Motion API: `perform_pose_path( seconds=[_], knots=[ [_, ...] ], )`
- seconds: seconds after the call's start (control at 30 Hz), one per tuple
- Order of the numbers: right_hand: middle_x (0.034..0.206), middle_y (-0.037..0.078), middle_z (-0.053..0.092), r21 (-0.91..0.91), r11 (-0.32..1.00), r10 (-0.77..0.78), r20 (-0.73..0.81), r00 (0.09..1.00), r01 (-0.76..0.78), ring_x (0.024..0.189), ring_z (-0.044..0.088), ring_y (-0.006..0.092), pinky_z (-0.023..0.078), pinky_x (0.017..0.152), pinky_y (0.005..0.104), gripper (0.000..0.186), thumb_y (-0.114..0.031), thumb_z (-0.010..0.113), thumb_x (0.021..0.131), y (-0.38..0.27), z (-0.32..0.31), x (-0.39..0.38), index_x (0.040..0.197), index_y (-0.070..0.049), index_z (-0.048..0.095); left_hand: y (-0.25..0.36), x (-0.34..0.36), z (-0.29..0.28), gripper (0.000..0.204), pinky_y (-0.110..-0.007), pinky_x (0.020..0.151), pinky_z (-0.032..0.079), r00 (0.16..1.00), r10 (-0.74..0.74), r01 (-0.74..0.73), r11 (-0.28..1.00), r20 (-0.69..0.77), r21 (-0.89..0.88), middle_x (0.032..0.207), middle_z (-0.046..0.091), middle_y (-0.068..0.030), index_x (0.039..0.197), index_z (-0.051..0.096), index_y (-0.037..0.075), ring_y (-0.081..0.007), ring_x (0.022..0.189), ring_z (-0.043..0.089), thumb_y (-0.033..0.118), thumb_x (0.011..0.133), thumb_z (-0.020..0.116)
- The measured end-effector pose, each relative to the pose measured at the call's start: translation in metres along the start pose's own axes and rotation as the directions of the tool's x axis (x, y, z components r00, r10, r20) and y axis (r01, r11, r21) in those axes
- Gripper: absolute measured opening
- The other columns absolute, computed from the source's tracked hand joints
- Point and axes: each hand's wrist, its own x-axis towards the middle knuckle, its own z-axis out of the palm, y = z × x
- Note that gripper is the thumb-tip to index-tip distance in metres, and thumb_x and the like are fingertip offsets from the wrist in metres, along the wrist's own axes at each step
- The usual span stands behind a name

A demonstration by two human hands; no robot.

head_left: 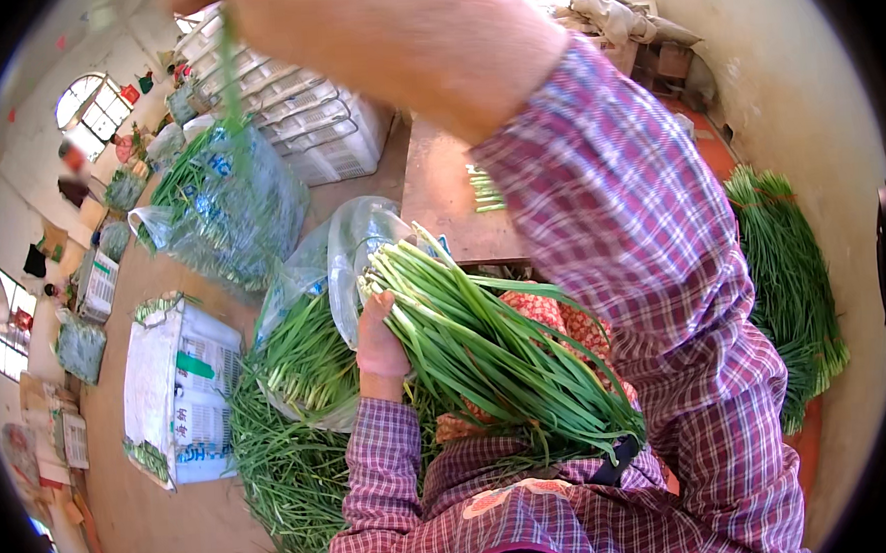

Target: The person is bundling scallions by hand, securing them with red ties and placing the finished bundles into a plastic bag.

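Bunch of chive-like greens (496,339), one, held in front of the waist; long axis diagonal, the pale cut ends pointing forward and to the left, the leaf tips fanning back and to the right toward the body. Left hand (379,345), one, bare, clamped on the bunch near its pale ends. Right hand (203,1), one, raised well apart from the left at the upper edge, cut off and blurred; whether its fingers are closed cannot be told. Green strand (232,82), blurred, hanging just below the right hand. Sleeves, purple-and-white checked; the right one crosses the view. Patterned cloth (591,334), red and pale, partly behind the bunch. Loose greens (284,485), a heap at the left, beside the body. Clear plastic bag (348,271), open-mouthed, with further greens in it, just left of the bunch. Tabletop (449,191), brownish, bearing short green stalks (485,187) in a row. Large bundle of greens (790,298), at the right by the wall. White box (178,390), print on its side, on the floor at the left. Filled plastic bag (234,202), bluish, stuffed with greens. White crates (331,137), slatted, stacked beyond it. Sacks (630,21), piled at the far right. Arched windows (95,104), two, in the far left wall.
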Motion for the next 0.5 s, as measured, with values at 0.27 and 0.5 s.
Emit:
perform_pose_path(
  seconds=[0.27, 0.5],
  knots=[
    [0.067, 0.02, 0.061, -0.205, 0.959, 0.26, 0.363, 0.895, -0.196, 0.064, 0.063, 0.0375, 0.051, 0.06, 0.0439, 0.019, -0.02, 0.065, 0.085, 0.039, 0.011, -0.13, 0.085, -0.002, 0.062, 0.003, -0.01, -0.013, 0.067, -0.038, 0.091, 0.052, 0.998, -0.002, -0.005, 0.994, -0.059, -0.114, 0.122, 0.058, -0.0104, 0.134, 0.045, 0.004, -0.0242, 0.106, 0.061, 0.034, 0.078, 0.068],
    [0.069, 0.02, 0.064, -0.448, 0.786, 0.591, 0.338, 0.733, -0.426, 0.066, 0.064, 0.0377, 0.051, 0.062, 0.045, 0.022, -0.025, 0.068, 0.083, 0.043, 0.006, -0.21, 0.083, -0.003, 0.067, 0.005, -0.005, -0.018, 0.079, -0.039, 0.094, 0.051, 0.99, -0.014, 0.042, 0.981, 0.141, -0.191, 0.124, 0.058, -0.0142, 0.135, 0.042, -0.001, -0.0277, 0.109, 0.06, 0.035, 0.073, 0.077]
  ],
)
